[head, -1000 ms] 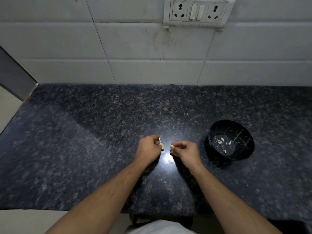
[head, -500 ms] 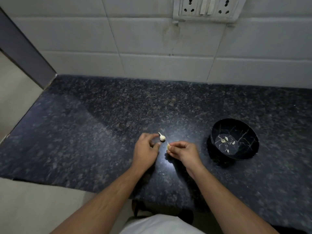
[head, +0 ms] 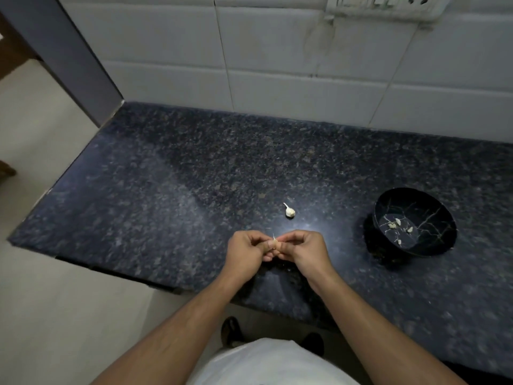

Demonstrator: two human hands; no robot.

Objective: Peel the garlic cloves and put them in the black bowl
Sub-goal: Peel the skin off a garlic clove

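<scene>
The dark speckled polished-stone table carries the work; well to the right of the grip stands the round glossy black bowl with pale veining, holding several small peeled pieces. Left hand and right hand meet fingertip to fingertip, together pinching one small pale papery garlic clove, evidently to strip its skin. Just beyond the grip a second whitish tailed clove lies apart, seemingly awaiting peeling.

Dark speckled countertop meets white tiled wall.
</scene>
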